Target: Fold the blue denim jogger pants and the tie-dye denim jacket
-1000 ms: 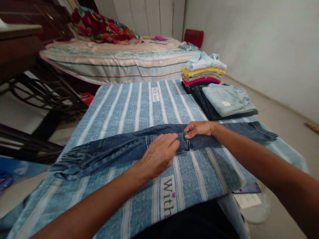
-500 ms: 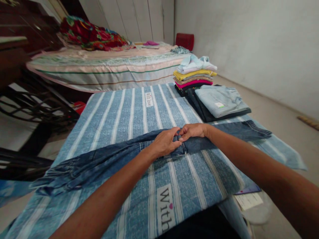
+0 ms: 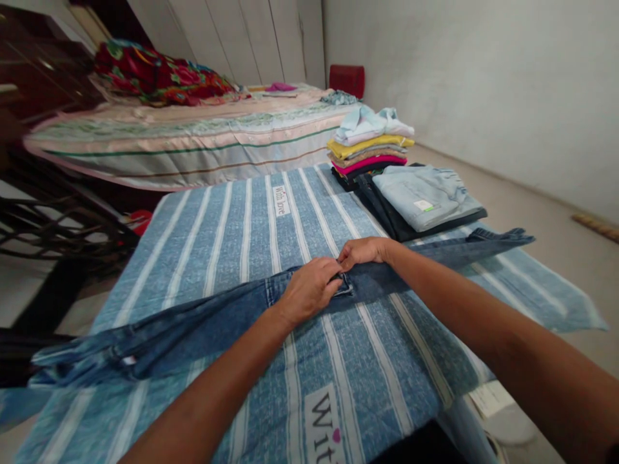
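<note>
A pair of dark blue jeans (image 3: 193, 328) lies stretched across a blue-and-white striped cloth (image 3: 232, 225), folded lengthwise, legs reaching left and right. My left hand (image 3: 307, 291) pinches the denim at the middle of the jeans, fingers closed on the fabric near a pocket. My right hand (image 3: 363, 250) grips the same spot from the far side, fingertips meeting those of the left hand.
At the back right stand a stack of folded coloured clothes (image 3: 370, 145) and folded light jeans on dark ones (image 3: 425, 200). A bed with a floral blanket (image 3: 159, 122) lies behind. Dark metal furniture (image 3: 58, 225) is at the left; a bare wall and floor at the right.
Both hands have gone from resting flat on the jeans to pinching the middle together. The jeans have shifted a little, and the view has tilted left.
</note>
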